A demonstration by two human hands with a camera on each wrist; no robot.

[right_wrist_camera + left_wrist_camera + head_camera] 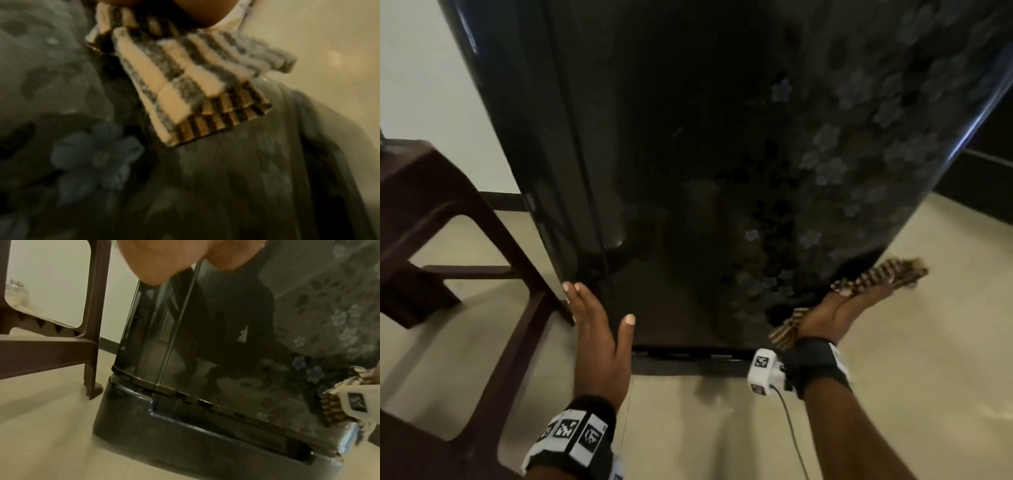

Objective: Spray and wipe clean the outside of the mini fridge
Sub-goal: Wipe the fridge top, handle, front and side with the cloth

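The mini fridge (688,154) is glossy black with pale blue flowers on its door (226,353), and it stands on a beige floor. My left hand (599,318) lies flat with straight fingers against the door's lower left corner. My right hand (849,308) presses a brown-and-white striped cloth (880,274) onto the door's lower right edge. In the right wrist view the striped cloth (185,84) hangs folded below the palm against the fridge door (82,162). The fingers of my right hand are mostly hidden by the cloth.
A dark brown plastic stool (441,219) stands close to the fridge's left side, its leg (92,321) near the fridge's base (185,443). A white wall is behind. Beige floor tiles (928,342) spread to the right and in front.
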